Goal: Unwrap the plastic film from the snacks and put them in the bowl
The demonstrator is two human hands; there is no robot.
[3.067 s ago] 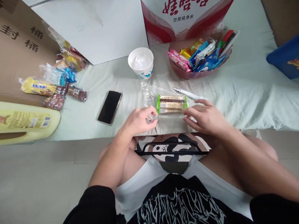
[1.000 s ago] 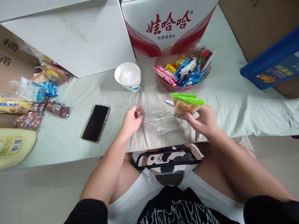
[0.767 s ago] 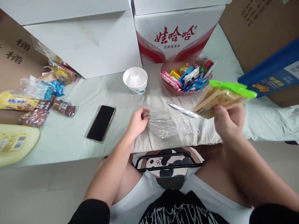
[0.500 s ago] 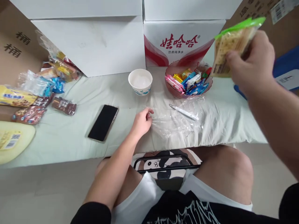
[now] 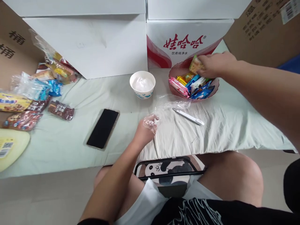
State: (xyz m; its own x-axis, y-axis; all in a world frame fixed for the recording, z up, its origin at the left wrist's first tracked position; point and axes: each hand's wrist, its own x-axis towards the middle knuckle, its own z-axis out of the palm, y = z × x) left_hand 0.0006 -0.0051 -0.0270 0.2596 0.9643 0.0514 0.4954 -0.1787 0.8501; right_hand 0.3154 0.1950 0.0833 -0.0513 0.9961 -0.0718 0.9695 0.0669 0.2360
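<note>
My right hand (image 5: 217, 65) reaches over the pink translucent bowl (image 5: 178, 68) and holds a small snack packet (image 5: 196, 65) with a green edge at the bowl's far side. Pale, cracker-like contents show through it. Below the packet, the bowl is filled with wrapped sweets (image 5: 179, 86) in pink, yellow, blue and white. My left hand (image 5: 144, 134) rests low over the cloth, its fingers closed on clear plastic film (image 5: 174, 102) that trails toward the bowl. Just right of the film lies a slim white pen-like tool (image 5: 188, 117).
A white paper cup (image 5: 142, 93) stands left of the bowl. Further left are a phone (image 5: 103, 128), a brown packet (image 5: 61, 110) and a heap of snacks (image 5: 28, 101). White boxes (image 5: 89, 47) wall off the back; cardboard boxes (image 5: 262, 34) flank the sides.
My right hand has brought the snack packet from the upper right down and left to the bowl. My left hand has gathered the clear film, drawing it off the white tool.
</note>
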